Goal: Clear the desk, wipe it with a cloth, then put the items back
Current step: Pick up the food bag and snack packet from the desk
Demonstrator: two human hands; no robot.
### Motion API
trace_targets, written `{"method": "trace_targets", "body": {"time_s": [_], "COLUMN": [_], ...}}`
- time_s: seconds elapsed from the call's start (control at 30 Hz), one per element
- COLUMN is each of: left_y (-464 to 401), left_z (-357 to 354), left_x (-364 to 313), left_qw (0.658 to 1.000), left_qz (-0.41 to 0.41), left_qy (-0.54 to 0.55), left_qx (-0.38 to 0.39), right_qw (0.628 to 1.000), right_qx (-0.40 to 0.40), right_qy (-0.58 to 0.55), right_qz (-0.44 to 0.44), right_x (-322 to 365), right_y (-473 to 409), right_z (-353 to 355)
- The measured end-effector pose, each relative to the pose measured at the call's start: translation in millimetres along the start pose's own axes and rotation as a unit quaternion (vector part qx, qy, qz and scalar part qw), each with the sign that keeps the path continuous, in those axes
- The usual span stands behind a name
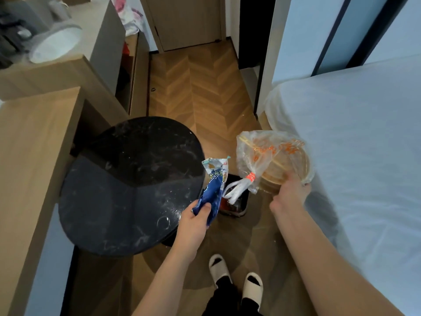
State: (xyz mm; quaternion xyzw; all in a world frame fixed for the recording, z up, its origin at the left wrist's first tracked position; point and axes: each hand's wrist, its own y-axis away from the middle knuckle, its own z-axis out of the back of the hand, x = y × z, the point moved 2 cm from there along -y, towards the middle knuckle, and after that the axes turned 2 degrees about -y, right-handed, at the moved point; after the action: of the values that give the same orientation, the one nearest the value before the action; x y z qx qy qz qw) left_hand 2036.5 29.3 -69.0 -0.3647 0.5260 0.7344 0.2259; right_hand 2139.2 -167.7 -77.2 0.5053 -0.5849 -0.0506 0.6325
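Bare forearms (173, 270), black trousers (224, 290), white slippers (252, 287)

home bedroom, bed (364, 133), wooden desk (34, 133)

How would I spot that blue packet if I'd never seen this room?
Find the round black table. At its right edge the left hand grips the blue wrapper, above a small bin. Unlike the clear bag beside it, it is opaque, narrow and crumpled.

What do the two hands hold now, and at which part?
Left hand grips the blue snack wrapper at its lower end. Right hand holds the bagged takeaway bowl by its near rim.
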Motion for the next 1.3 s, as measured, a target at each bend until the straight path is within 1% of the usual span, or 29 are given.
{"method": "trace_targets", "body": {"time_s": [0.07, 0.13, 0.27, 0.37, 0.47, 0.6, 0.77, 0.83, 0.87, 0.97, 1.07, 1.1, 1.17, 1.2, 1.23, 1.3], "left_y": [-19.9, -41.1, -88.1, -116.5, -136.8, -186.9, -270.3, -316.0, -339.5, -410.1, -470.2, -486.7, -512.5, -520.0, -524.9, -531.8], "left_z": [-14.1, -28.4, -61.5, -79.6, -90.4, -100.8, -119.5, -132.1, -139.9, -159.9, -165.3, -164.5, -162.7, -160.4, -158.8, -156.1], "left_x": [-1.7, -0.8, -3.5, -3.5, 5.2, 39.4, 123.5, 158.0, 173.3, 220.5, 263.4, 270.6, 276.2, 276.5, 275.1, 275.5], "left_qw": [0.999, 0.995, 0.985, 0.985, 0.988, 0.99, 0.989, 0.989, 0.991, 0.995, 0.985, 0.975, 0.93, 0.914, 0.907, 0.897], "left_qz": [0.04, 0.084, 0.125, 0.119, 0.119, 0.112, 0.096, 0.064, 0.035, -0.047, -0.127, -0.145, -0.17, -0.176, -0.176, -0.167], "left_qy": [0.034, 0.044, 0.091, 0.112, 0.093, 0.075, 0.089, 0.096, 0.091, 0.031, -0.091, -0.158, -0.325, -0.366, -0.383, -0.409], "left_qx": [0.014, 0.026, 0.071, 0.057, 0.026, -0.039, -0.072, -0.092, -0.096, -0.086, -0.076, -0.064, -0.029, -0.014, 0.001, 0.005], "right_qw": [1.0, 1.0, 1.0, 0.999, 0.999, 0.996, 0.993, 0.99, 0.989, 0.985, 0.982, 0.981, 0.977, 0.974, 0.972, 0.972], "right_qx": [-0.002, -0.011, -0.007, -0.016, -0.016, -0.02, 0.038, 0.073, 0.09, 0.131, 0.154, 0.167, 0.194, 0.209, 0.216, 0.222], "right_qy": [-0.003, -0.005, 0.01, 0.034, 0.051, 0.085, 0.114, 0.117, 0.118, 0.108, 0.098, 0.087, 0.071, 0.071, 0.069, 0.053], "right_qz": [-0.002, -0.005, 0.006, 0.005, 0.005, 0.0, -0.016, -0.017, -0.013, 0.022, 0.052, 0.05, 0.047, 0.053, 0.061, 0.062], "right_x": [6.5, 12.5, 20.5, 19.4, 5.7, -41.4, -136.8, -176.6, -195.4, -250.5, -287.1, -293.3, -298.9, -300.4, -301.1, -300.4], "right_y": [-18.8, -37.0, -78.6, -115.9, -155.3, -220.9, -319.0, -362.0, -383.0, -449.7, -510.7, -525.9, -547.3, -551.0, -553.7, -551.5], "right_z": [-6.9, -9.3, -15.9, -23.0, -26.8, -35.6, -35.0, -35.3, -35.5, -36.1, -43.9, -50.8, -66.4, -72.7, -77.9, -88.5]}}
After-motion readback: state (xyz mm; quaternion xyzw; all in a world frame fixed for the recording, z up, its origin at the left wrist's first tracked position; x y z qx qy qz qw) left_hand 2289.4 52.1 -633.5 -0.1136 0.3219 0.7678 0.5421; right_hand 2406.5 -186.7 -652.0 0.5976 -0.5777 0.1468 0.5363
